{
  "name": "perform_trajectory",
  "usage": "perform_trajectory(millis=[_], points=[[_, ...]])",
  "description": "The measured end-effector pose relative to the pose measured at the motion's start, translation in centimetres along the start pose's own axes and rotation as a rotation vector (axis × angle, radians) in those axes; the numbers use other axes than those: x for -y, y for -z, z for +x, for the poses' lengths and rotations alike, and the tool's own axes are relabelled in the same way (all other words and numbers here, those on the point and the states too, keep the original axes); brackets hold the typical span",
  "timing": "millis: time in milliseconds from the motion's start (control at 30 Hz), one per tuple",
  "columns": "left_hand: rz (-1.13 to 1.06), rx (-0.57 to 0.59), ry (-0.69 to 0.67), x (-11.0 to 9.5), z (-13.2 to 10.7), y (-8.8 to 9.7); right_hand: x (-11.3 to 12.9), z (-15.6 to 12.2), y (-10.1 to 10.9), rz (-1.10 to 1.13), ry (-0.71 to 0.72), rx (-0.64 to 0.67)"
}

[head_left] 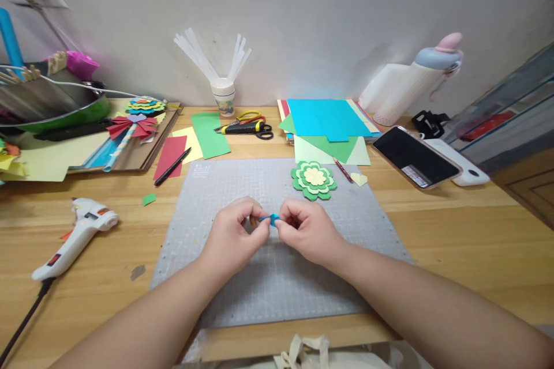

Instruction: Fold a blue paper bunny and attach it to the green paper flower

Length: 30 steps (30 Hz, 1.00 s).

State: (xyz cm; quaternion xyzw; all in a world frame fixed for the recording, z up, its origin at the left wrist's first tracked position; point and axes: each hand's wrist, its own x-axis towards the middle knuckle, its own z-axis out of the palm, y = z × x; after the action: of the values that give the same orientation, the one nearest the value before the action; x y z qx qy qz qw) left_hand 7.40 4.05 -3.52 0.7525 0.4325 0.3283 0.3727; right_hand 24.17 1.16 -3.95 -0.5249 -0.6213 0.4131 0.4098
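Observation:
Between my two hands is a small piece of blue paper (274,218), mostly covered by the fingers. My left hand (236,233) pinches its left end with thumb and forefinger. At the other end, my right hand (308,232) is closed on it the same way. Both hands are held over the grey cutting mat (242,300). Just beyond my right hand lies a layered paper flower (314,180) in greens with a pale yellow centre. Beside the flower are a dark red pencil-like stick (343,170) and a small cream paper piece (359,179).
A white glue gun (78,236) lies on the left. Behind the mat are scissors (264,130), a paper cup (224,98) of white sticks, and stacked coloured paper (326,118). A black pen (173,166) rests on red paper. A phone (415,155) and a bottle (415,83) are right.

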Motion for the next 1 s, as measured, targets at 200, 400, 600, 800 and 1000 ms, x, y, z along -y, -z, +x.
perform_trajectory(millis=[200, 400, 600, 800, 1000], points=[[0.011, -0.013, -0.001, -0.1, 0.1, -0.3, 0.2, -0.4, -0.3, -0.004, 0.013, 0.010], [-0.019, 0.002, 0.017, -0.2, 0.1, 0.0, 0.1, -0.2, -0.2, 0.064, -0.022, 0.014], [-0.169, 0.135, 0.105, -0.4, 0.5, 0.2, -0.2, 0.1, -0.1, 0.210, -0.111, 0.154], [-0.267, 0.190, 0.240, -0.1, 0.6, 0.5, -0.4, 0.4, 0.0, 0.318, -0.207, 0.230], [-0.328, 0.281, 0.286, -0.4, 0.9, 0.9, -0.2, 0.3, 0.4, 0.378, -0.236, 0.304]])
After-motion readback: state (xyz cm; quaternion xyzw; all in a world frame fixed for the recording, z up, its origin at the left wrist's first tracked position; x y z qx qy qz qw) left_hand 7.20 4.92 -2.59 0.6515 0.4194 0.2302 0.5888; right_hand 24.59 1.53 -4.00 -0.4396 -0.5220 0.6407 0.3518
